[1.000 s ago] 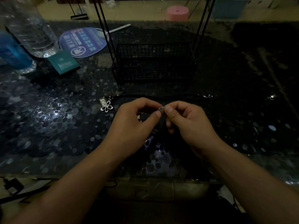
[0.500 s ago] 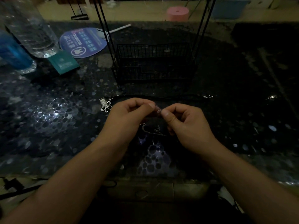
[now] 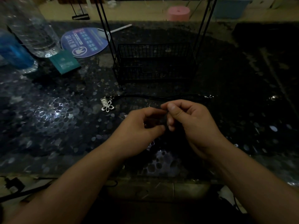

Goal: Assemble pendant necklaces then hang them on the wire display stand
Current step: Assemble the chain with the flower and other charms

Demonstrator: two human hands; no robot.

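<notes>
Change: both hands have drifted right and slightly apart since a second ago; the small silver piece then pinched between them no longer shows, and the right thumb now points up.
Landmark: wire display stand (image 3: 155, 62), a black mesh basket base with thin uprights, at the far middle of the desk (image 3: 48, 126).
Far left of stand: clear water bottle (image 3: 32, 29) and a blue bottle (image 3: 13, 50), parked out of the work zone.
Left of stand: teal card packet (image 3: 64, 63) and a round printed hand fan (image 3: 85, 41), lying flat.
Front-left of stand: flower pendant (image 3: 108, 106) with a small tag, lying on the desk at one end of a black cord (image 3: 161, 97) stretched across just in front of the stand, likely laid out ready for assembly.
Left hand (image 3: 139, 126): in front of the stand, fingers curled, thumb meeting fingertips as if pinching; whatever it holds is too dark to make out.
Right hand (image 3: 192, 125): just beside the left, fingers curled inward, thumb and forefinger closed together; probably gripping a fine chain or clasp, but I cannot tell.
Step, by my reading: joining a pendant piece to its chain, held close over the desk so a dropped part stays near.
Hanging: nothing visible on the stand yet.
</notes>
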